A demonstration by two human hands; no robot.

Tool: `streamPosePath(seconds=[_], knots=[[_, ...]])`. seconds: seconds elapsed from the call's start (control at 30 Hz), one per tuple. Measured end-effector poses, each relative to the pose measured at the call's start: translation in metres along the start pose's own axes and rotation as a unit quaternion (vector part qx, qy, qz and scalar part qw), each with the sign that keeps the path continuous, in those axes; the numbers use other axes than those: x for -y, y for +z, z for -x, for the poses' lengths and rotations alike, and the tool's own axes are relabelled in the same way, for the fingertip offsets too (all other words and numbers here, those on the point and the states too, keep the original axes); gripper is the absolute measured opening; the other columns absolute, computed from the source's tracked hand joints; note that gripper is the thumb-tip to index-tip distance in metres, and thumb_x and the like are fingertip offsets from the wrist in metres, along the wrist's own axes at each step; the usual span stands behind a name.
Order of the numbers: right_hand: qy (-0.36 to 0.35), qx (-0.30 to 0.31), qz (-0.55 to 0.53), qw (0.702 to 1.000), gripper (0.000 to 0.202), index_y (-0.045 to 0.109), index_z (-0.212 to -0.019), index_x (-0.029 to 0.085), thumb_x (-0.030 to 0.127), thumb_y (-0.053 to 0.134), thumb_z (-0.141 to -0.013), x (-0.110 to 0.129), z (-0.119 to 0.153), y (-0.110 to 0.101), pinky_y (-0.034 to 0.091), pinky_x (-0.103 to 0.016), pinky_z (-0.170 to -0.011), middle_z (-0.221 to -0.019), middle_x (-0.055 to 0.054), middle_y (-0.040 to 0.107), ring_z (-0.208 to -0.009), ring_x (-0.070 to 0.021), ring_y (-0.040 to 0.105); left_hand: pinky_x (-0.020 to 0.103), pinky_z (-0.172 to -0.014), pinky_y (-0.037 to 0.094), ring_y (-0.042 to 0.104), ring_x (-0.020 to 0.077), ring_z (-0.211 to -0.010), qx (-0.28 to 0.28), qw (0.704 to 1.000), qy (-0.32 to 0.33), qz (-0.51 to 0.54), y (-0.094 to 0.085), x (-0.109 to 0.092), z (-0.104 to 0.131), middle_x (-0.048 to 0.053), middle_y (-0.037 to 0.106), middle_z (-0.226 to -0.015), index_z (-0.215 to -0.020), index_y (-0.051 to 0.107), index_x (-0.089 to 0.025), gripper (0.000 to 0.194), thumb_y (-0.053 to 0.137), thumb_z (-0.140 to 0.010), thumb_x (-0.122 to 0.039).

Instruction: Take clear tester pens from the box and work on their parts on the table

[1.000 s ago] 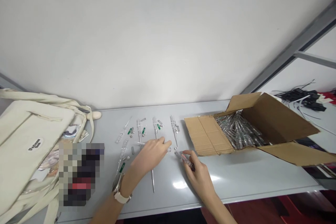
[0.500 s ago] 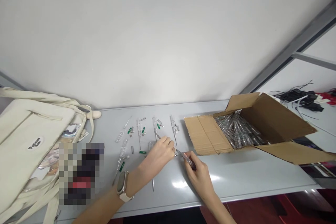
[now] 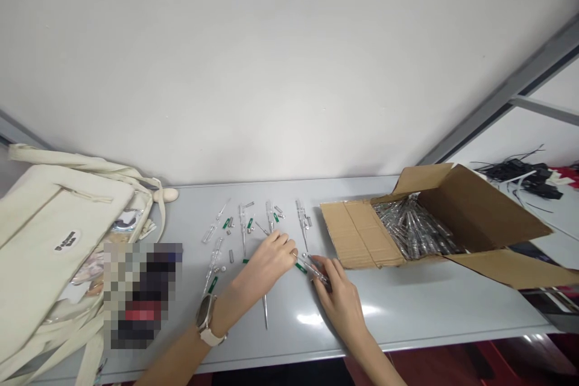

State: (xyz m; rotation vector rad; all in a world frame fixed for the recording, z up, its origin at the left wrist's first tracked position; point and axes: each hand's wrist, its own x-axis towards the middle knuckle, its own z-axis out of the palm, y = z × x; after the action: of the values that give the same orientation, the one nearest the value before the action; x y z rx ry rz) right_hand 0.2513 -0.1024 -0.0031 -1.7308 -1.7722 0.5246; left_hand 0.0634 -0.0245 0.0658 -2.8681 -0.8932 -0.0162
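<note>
My left hand (image 3: pixel 274 259) is closed, with a thin metal shaft (image 3: pixel 262 228) sticking out of its fingers to the upper left; the other end is hidden. Close beside it, my right hand (image 3: pixel 337 295) grips a clear-handled tester screwdriver (image 3: pixel 316 270), its tip pointing towards the left hand. A green label strip (image 3: pixel 301 268) and tiny metal caps (image 3: pixel 304 255) lie between the hands. Another clear tester screwdriver (image 3: pixel 301 217) rests just above, with a small spring (image 3: pixel 309 221) by it. More disassembled testers (image 3: pixel 213 262) and label strips (image 3: pixel 212 284) are spread to the left.
At right stands an open cardboard box (image 3: pixel 362 232) with many clear testers (image 3: pixel 418 229) inside. A cream bag (image 3: pixel 40 223) and a pixelated patch cover the left side. Black cables (image 3: pixel 520 175) lie beyond the box. A wall rises behind the grey table (image 3: pixel 280 350).
The green label strip now shows between my hands. The right hand's screwdriver has turned slightly, and its fingers have shifted forward over it. My left hand has moved slightly left.
</note>
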Motion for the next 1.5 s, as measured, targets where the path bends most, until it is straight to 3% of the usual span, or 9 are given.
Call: streamPosePath(seconds=[0.17,0.3,0.43,0.67,0.9,1.17,1.27,1.4,1.5], knots=[[-0.006,-0.024,0.068,0.997,0.031,0.054,-0.116,0.024,0.045,0.044,-0.096,0.005,0.0,0.008,0.05,-0.025,-0.053,-0.095,-0.003,0.062,-0.067,-0.016,0.068,0.033,-0.078,0.035,0.053,0.02,-0.086,0.007,0.998,-0.059,0.023,0.005,0.014,0.007,0.003,0.064,-0.09,-0.097,0.063,-0.02,0.039,0.049,-0.076,0.009],[-0.031,-0.031,0.104,0.994,0.036,0.052,-0.108,0.022,0.055,0.045,-0.094,0.005,-0.004,0.014,0.046,-0.025,-0.047,-0.091,-0.003,0.064,-0.057,-0.015,0.065,0.034,-0.079,0.036,0.056,0.0204,-0.092,-0.024,0.991,-0.112,0.067,0.005,0.028,0.015,0.004,0.065,-0.096,-0.107,0.062,-0.02,0.042,0.044,-0.082,0.008],[-0.074,-0.016,0.125,0.989,0.027,0.049,-0.094,0.023,0.05,0.044,-0.096,0.003,-0.011,0.017,0.042,-0.025,-0.047,-0.082,-0.001,0.065,-0.053,-0.0146,0.063,0.034,-0.081,0.037,0.055,0.019,-0.091,-0.053,0.985,-0.139,0.092,0.007,0.035,0.023,0.003,0.065,-0.099,-0.113,0.061,-0.021,0.038,0.043,-0.088,0.002],[-0.113,-0.009,0.152,0.982,0.023,0.046,-0.108,0.02,0.04,0.042,-0.098,0.0,-0.023,0.021,0.038,-0.026,-0.046,-0.086,-0.003,0.069,-0.051,-0.0156,0.063,0.032,-0.082,0.038,0.057,0.0173,-0.091,-0.053,0.983,-0.129,0.123,0.013,0.032,0.023,0.002,0.065,-0.097,-0.113,0.063,-0.022,0.035,0.041,-0.093,-0.003],[-0.14,-0.025,0.2,0.97,0.023,0.049,-0.088,0.02,0.036,0.038,-0.1,0.0,-0.025,0.026,0.029,-0.026,-0.044,-0.078,-0.001,0.064,-0.049,-0.0136,0.059,0.032,-0.081,0.039,0.057,0.0166,-0.091,-0.078,0.975,-0.149,0.148,0.015,0.035,0.026,0.001,0.066,-0.098,-0.113,0.064,-0.022,0.031,0.045,-0.094,-0.007],[-0.073,-0.07,0.192,0.976,0.026,0.047,-0.082,0.021,0.036,0.035,-0.1,0.021,-0.015,0.037,0.028,-0.026,-0.042,-0.068,0.0,0.06,-0.042,-0.0134,0.056,0.033,-0.083,0.041,0.059,0.0167,-0.092,-0.092,0.969,-0.16,0.165,0.019,0.039,0.027,0.001,0.068,-0.097,-0.112,0.065,-0.022,0.031,0.044,-0.093,-0.008],[-0.047,-0.089,0.164,0.981,0.023,0.048,-0.087,0.021,0.036,0.035,-0.098,0.027,-0.012,0.037,0.03,-0.026,-0.042,-0.074,-0.002,0.062,-0.043,-0.0136,0.056,0.033,-0.084,0.042,0.059,0.0165,-0.092,-0.099,0.968,-0.158,0.169,0.019,0.038,0.026,0.002,0.067,-0.098,-0.114,0.064,-0.022,0.03,0.043,-0.095,-0.011],[-0.015,-0.108,0.078,0.991,0.022,0.05,-0.1,0.021,0.039,0.039,-0.095,0.028,-0.008,0.022,0.038,-0.024,-0.046,-0.089,-0.005,0.063,-0.053,-0.0142,0.059,0.03,-0.079,0.047,0.06,0.0159,-0.09,-0.105,0.96,-0.174,0.192,0.01,0.032,0.025,0.002,0.065,-0.097,-0.121,0.06,-0.022,0.029,0.041,-0.099,-0.024],[0.014,-0.09,-0.028,0.995,0.021,0.052,-0.095,0.022,0.042,0.043,-0.094,0.026,-0.001,0.007,0.042,-0.023,-0.053,-0.075,0.0,0.057,-0.058,-0.014,0.056,0.027,-0.068,0.048,0.059,0.0122,-0.075,-0.105,0.938,-0.224,0.242,-0.004,0.023,0.022,0.003,0.058,-0.101,-0.121,0.058,-0.022,0.031,0.039,-0.1,-0.034]])
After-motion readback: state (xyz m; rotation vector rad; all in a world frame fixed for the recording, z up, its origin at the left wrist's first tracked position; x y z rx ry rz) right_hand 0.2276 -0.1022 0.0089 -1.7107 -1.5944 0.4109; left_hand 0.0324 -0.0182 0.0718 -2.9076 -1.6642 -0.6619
